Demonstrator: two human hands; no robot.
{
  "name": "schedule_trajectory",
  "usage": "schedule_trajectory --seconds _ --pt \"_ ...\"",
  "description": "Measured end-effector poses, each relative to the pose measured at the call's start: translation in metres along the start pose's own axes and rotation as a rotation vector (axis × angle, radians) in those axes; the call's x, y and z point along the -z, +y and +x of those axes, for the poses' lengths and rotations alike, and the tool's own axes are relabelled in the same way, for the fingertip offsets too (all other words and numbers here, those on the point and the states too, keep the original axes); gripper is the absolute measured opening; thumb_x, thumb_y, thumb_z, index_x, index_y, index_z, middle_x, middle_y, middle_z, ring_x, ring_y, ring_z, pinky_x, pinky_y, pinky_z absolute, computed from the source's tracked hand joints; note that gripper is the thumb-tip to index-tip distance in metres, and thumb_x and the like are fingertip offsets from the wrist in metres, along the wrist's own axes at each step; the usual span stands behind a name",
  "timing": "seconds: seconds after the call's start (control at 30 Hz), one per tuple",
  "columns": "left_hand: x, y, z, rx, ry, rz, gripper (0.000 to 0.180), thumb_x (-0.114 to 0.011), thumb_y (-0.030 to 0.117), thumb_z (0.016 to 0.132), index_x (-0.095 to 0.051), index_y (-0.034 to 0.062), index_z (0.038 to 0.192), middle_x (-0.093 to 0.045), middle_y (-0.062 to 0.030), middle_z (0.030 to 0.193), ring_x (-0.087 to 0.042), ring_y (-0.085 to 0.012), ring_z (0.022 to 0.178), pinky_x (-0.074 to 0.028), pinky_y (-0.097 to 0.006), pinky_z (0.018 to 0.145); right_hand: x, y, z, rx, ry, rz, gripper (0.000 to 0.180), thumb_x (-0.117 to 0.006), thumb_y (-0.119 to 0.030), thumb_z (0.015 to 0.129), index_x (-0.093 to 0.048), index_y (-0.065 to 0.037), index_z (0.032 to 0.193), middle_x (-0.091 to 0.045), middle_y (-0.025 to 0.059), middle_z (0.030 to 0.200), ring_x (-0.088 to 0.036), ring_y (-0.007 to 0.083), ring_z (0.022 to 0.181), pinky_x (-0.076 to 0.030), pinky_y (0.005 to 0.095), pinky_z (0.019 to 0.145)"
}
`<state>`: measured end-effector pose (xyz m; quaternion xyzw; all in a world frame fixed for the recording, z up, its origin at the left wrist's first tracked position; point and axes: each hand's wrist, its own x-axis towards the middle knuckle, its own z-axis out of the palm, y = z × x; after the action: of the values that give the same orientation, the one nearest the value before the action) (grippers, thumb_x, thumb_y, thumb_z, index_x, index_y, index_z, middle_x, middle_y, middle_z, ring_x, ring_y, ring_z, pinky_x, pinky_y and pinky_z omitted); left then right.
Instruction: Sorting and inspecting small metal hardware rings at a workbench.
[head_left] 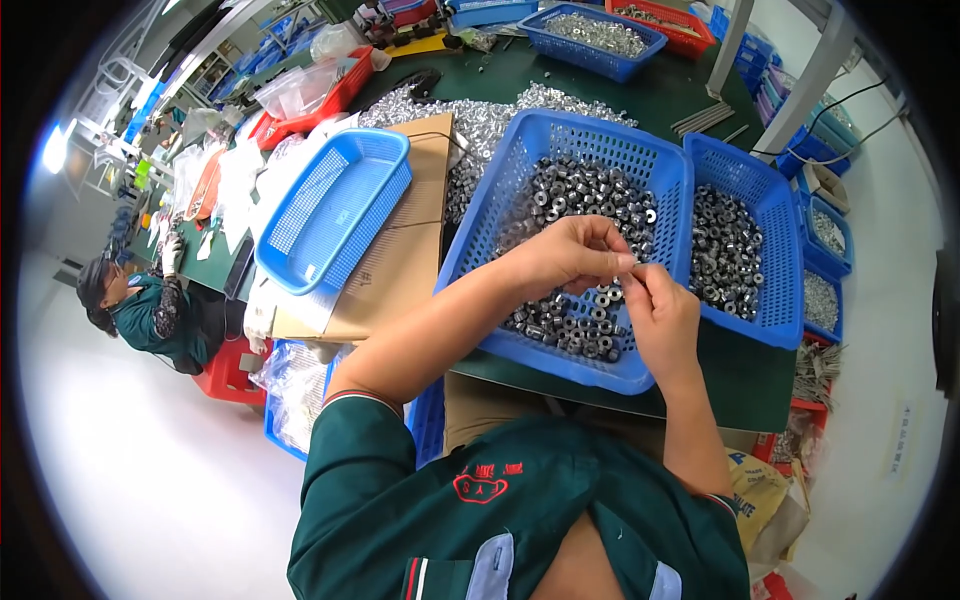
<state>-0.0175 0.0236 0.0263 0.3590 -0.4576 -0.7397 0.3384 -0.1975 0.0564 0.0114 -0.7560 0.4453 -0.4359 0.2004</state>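
My left hand and my right hand meet over a large blue perforated basket. Thumbs and fingers of both are pinched together, their tips almost touching. Whatever small thing they may hold between them is too hidden to make out. Below them, the basket contains many small ring-shaped metal parts, shiny and dark grey, heaped at the far side and near the front. Touching it on the right stands a second blue basket, filled with similar metal rings.
A light blue basket rests on cardboard at left. Silver parts lie heaped behind. Metal rods and a basket of parts are farther back. At far left, a co-worker sits at the green table.
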Motion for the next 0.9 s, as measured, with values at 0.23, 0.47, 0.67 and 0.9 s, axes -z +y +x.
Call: schedule_trajectory --seconds 0.23,0.47,0.67,0.9 --pt "-0.002 -0.001 -0.003 0.009 0.017 0.048 0.017 -0.063 0.019 0.090 -0.056 0.0033 0.091 -0.057 -0.0033 0.065 -0.040 -0.0049 0.046 -0.028 -0.020 0.041 0.002 0.002 -0.003 0.021 -0.012 -0.030 0.010 -0.063 -0.012 0.084 -0.057 -0.006 0.081 -0.057 0.0128 0.060 -0.057 0.0321 0.054 -0.041 0.0409 0.050" --pt "0.009 0.002 0.000 0.130 -0.060 -0.042 0.021 -0.060 0.023 0.093 -0.051 0.0054 0.086 -0.052 -0.0028 0.061 -0.033 -0.0055 0.041 -0.020 -0.021 0.037 -0.001 0.005 0.001 0.191 -0.008 -0.182 0.011 -0.063 -0.012 0.084 -0.053 -0.008 0.082 -0.056 0.0112 0.060 -0.056 0.0318 0.054 -0.040 0.0414 0.050" --pt "0.007 0.002 0.003 0.166 -0.053 -0.082 0.024 -0.058 0.026 0.094 -0.049 0.0087 0.081 -0.051 -0.0024 0.062 -0.029 -0.0042 0.041 -0.017 -0.021 0.037 -0.002 0.006 -0.001 0.229 0.023 -0.245 0.014 -0.063 -0.015 0.085 -0.052 -0.008 0.082 -0.055 0.0101 0.057 -0.056 0.0309 0.052 -0.040 0.0402 0.049" --pt "0.005 0.002 0.002 -0.016 -0.088 0.008 0.020 -0.063 0.019 0.090 -0.053 0.0025 0.093 -0.057 -0.0066 0.071 -0.040 -0.0061 0.052 -0.028 -0.021 0.044 0.001 0.010 -0.002 0.061 -0.002 -0.015 0.021 -0.058 -0.022 0.089 -0.054 -0.007 0.076 -0.056 0.0149 0.059 -0.058 0.0354 0.055 -0.040 0.0449 0.048"
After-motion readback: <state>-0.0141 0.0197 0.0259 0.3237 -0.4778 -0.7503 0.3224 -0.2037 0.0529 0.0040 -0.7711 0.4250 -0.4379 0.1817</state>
